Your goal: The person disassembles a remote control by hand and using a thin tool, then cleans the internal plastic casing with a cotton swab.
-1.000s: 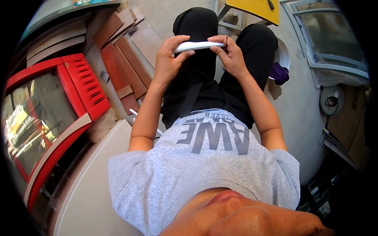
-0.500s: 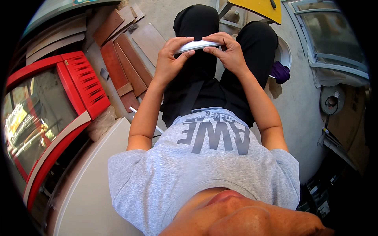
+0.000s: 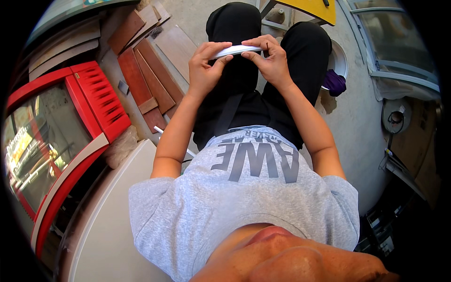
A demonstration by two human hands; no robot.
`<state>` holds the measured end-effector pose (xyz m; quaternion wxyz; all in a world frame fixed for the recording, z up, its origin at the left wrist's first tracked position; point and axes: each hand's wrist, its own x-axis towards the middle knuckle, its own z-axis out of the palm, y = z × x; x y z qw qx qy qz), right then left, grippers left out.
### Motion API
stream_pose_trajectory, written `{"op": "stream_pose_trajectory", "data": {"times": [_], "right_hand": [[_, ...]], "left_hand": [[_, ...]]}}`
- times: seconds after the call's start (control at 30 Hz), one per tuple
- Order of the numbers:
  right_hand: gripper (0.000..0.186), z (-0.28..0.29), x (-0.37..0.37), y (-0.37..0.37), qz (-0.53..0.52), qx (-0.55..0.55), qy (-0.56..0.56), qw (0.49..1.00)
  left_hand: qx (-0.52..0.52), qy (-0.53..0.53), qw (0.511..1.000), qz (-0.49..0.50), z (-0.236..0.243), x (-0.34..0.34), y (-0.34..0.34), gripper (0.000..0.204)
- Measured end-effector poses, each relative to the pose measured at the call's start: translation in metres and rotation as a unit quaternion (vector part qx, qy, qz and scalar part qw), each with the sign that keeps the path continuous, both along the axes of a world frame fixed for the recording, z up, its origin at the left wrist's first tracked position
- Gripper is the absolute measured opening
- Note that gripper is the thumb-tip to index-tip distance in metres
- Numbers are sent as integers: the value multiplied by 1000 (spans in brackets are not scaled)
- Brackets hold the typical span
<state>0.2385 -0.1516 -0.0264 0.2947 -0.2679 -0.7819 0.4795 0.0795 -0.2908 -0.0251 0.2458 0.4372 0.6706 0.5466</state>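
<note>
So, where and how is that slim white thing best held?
Grip the slim white thing near both ends, left hand coming from the left, right hand from the right, I'd say: it's long, narrow and runs crosswise.

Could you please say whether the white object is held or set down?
Held: the left hand and right hand each grip the white object.

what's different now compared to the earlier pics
The right hand has shifted left and the left hand slightly right, so they grip the slim white object closer together, with less of its middle bare. Nothing was newly taken hold of or let go. The purple cloth and the reddish-brown boards stayed where they were.
</note>
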Motion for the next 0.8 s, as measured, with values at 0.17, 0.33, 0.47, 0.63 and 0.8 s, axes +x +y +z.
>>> {"op": "stream_pose_trajectory", "data": {"times": [0.17,0.33,0.47,0.63,0.8], "right_hand": [[26,5,4,5,31,-6,-8,999],[26,6,5,4,36,-35,-2,999],[26,6,4,6,44,-57,1,997],[26,6,2,7,40,-55,-4,998],[25,8,2,7,34,-69,-9,997]], "left_hand": [[0,-62,997,-39,4,-12,4,41],[14,-171,984,-49,-5,-19,-8,42],[-14,-111,993,-32,-12,-22,-12,37],[-21,-89,996,15,-4,-14,-8,32],[-10,-86,996,28,-1,-11,-6,29]]}}
